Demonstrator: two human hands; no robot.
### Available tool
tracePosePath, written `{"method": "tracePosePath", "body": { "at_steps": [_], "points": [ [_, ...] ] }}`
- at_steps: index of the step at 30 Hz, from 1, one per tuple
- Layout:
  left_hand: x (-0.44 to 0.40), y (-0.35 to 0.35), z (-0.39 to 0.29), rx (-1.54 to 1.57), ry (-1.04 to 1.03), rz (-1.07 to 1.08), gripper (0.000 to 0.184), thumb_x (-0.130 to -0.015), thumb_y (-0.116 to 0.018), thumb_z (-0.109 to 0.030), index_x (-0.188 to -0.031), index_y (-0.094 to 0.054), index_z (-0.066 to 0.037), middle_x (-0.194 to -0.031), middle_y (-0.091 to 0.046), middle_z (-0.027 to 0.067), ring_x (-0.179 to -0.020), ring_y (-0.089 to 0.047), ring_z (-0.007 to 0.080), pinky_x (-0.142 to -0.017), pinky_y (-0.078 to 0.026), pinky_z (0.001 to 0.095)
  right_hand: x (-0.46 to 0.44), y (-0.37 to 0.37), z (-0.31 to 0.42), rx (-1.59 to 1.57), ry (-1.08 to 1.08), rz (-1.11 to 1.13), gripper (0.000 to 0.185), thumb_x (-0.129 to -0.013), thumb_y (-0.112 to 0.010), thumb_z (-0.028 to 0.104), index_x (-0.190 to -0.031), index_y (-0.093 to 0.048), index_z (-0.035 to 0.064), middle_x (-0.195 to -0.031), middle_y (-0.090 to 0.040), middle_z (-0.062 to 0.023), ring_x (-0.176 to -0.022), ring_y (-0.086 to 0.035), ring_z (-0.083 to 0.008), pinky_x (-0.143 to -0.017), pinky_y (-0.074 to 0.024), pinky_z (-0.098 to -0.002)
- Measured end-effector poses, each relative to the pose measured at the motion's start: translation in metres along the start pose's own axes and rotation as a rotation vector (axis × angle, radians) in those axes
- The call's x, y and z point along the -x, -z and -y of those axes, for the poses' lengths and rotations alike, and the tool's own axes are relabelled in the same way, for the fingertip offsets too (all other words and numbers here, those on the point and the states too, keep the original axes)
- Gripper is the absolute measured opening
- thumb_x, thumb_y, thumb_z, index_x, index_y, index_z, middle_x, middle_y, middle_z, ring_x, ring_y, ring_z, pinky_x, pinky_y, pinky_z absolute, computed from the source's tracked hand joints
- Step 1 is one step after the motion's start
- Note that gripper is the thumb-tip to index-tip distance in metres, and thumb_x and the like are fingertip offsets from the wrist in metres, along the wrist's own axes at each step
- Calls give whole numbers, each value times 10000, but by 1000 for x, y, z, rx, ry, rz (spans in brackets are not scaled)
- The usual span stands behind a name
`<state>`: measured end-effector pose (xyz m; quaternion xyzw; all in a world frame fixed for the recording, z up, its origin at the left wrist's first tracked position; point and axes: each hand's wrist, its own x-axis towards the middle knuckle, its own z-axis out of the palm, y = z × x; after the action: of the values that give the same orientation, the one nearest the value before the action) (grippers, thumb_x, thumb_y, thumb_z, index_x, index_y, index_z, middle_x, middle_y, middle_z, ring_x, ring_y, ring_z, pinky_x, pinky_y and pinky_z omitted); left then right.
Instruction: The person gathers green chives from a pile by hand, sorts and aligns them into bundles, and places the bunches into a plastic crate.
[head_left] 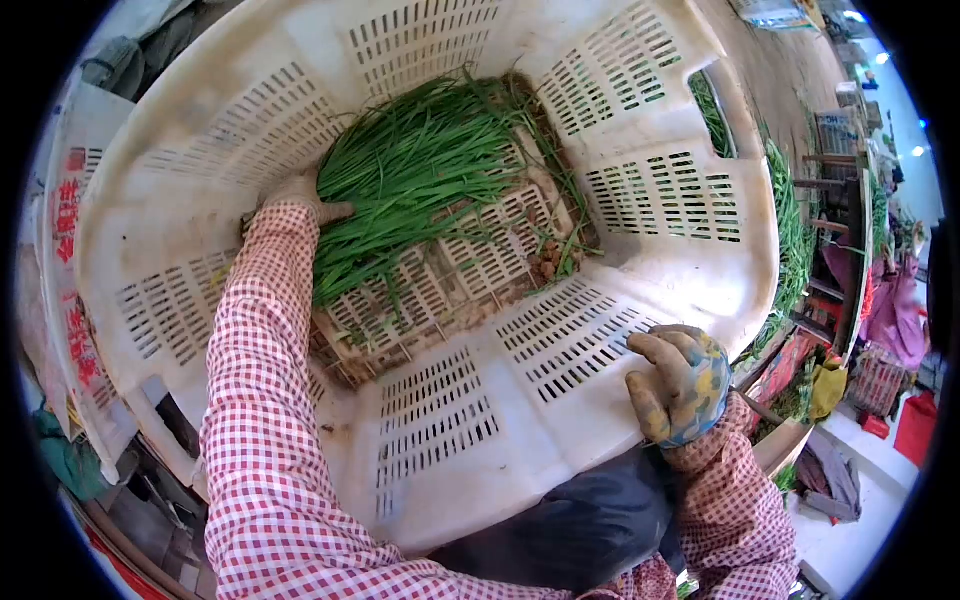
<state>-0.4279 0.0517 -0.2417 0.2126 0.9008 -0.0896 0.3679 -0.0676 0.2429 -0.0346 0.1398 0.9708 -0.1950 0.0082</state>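
Left of the white slotted plastic basket [690, 265] stands a white panel with red characters [72, 235]. Inside the basket, at its left wall, your gloved left hand [298, 197] touches the bundle of long, chive-like greens [420, 165], thumb laid over the blades; its fingers are hidden, so you cannot tell how firmly it grips. The greens lie across the basket's floor, with brown soil clods [550, 262] at its right end. Over the basket's near right rim, your right hand, in a camouflage-patterned glove [685, 385], is half curled and loose, holding nothing. More greens [785, 240] lie beyond the basket's right side.
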Motion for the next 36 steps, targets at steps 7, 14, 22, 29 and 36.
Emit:
{"method": "tracePosePath", "body": {
  "at_steps": [7,14,22,29,36],
  "points": [
    [7,-32,5,-90,-37,64,870,-779,-616,-617,-1403,-370,-63,-1424,-375,167,-1274,-428,255,-1032,-397,382,2,1,1,31,-29,49,339,-696,-679,185,-1002,-645,42,-907,-630,-157,-865,-613,-351,-753,-499,-425],
    [94,-128,5,-101,-170,151,801,-812,-659,-473,-1335,-379,65,-1291,-474,284,-1186,-500,335,-994,-412,383,4,-1,-4,-9,8,-11,349,-677,-687,164,-998,-643,36,-898,-626,-154,-847,-610,-343,-743,-499,-422],
    [103,-89,-17,-143,-146,540,991,-750,-701,-523,-1423,-240,39,-1402,-352,289,-1284,-402,359,-1055,-358,390,9,-4,-10,-5,33,-113,365,-665,-715,201,-992,-652,50,-846,-624,-129,-806,-614,-322,-692,-490,-408],
    [26,-68,-27,298,-99,149,1098,-706,-686,-633,-1461,-183,-14,-1491,-226,229,-1391,-216,331,-1141,-206,412,11,-4,-11,-22,24,-140,354,-664,-718,204,-981,-656,59,-841,-634,-115,-798,-618,-310,-688,-487,-411],
    [54,-111,-125,224,-85,61,1167,-679,-660,-689,-1477,-114,-36,-1516,-83,254,-1420,-72,362,-1152,-149,428,13,-6,-15,-58,28,-121,400,-618,-715,166,-990,-652,30,-877,-626,-157,-820,-615,-345,-724,-500,-423]
  ]
}}
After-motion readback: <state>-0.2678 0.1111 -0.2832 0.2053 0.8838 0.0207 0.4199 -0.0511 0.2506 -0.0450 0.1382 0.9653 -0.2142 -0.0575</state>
